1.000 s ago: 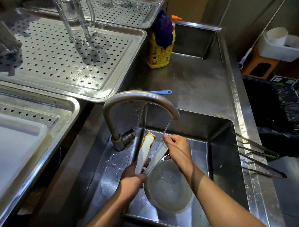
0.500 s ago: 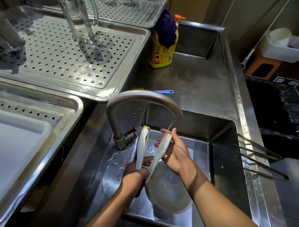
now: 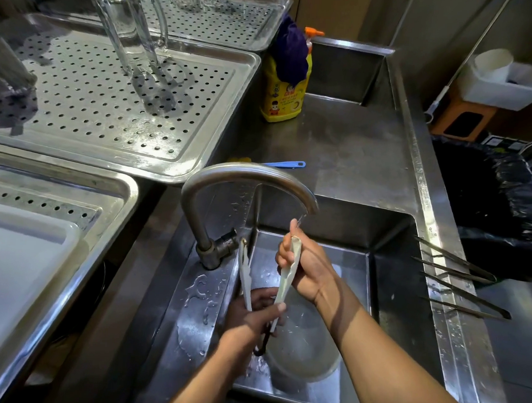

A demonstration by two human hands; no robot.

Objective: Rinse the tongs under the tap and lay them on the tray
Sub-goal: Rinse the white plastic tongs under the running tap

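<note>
Cream-white tongs [image 3: 245, 279] stand tips-up in the steel sink [image 3: 388, 298], arms spread in a V. My left hand [image 3: 253, 316] grips them low, near the black loop at the hinge. My right hand [image 3: 307, 267] wraps around the right arm of the tongs, its fingertips just under the spout of the curved tap [image 3: 247, 179], where a thin stream of water falls. A perforated steel tray [image 3: 220, 108] lies to the upper left of the sink.
A clear plastic bowl [image 3: 307, 349] sits in the sink below the hands. Several thin metal tongs [image 3: 460, 270] rest on the sink's right rim. A yellow detergent bottle [image 3: 281, 95], blue handle [image 3: 287, 164], glass mugs [image 3: 135, 28], second tray [image 3: 43, 252] and black bin bag [image 3: 496, 211] surround.
My right hand has slid up the right arm of the tongs towards the spout, and the tongs have risen and turned more edge-on. My left hand keeps its hold.
</note>
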